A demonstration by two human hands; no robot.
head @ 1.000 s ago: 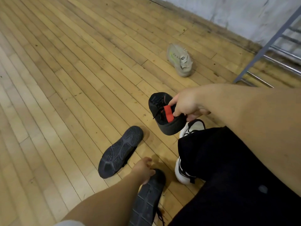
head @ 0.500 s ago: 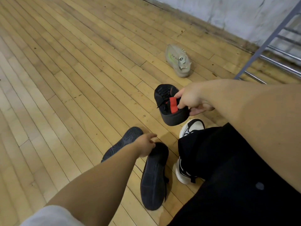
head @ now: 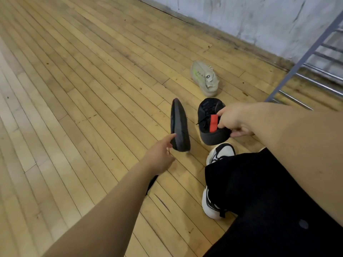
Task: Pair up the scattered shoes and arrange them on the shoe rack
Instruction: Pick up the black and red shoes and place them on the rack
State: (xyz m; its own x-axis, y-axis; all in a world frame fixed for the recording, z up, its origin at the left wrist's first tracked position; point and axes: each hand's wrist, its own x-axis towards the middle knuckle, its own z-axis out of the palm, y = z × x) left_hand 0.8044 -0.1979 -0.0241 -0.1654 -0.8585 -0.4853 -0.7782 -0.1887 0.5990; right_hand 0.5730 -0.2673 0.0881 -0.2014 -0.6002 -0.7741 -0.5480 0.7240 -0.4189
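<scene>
In the head view, centre frame, the right hand (head: 232,121) pinches the black shoe with the red tab (head: 207,130) at its collar, opening turned toward the camera, clear of the floor (head: 83,89). Just to its left the left hand (head: 159,154) holds the second black shoe (head: 180,125) by the heel end, forefinger along the sole edge; the other fingers are hidden behind it. This shoe stands on edge, its long axis running up the frame, toe away. The two are side by side, close but apart. The shoe rack (head: 304,58) lies to the upper right by the wall (head: 259,19), so the right hand is nearer it. The beige shoe (head: 206,76) sits between pair and rack, likely in the way; a white trainer (head: 220,153) is just below.
</scene>
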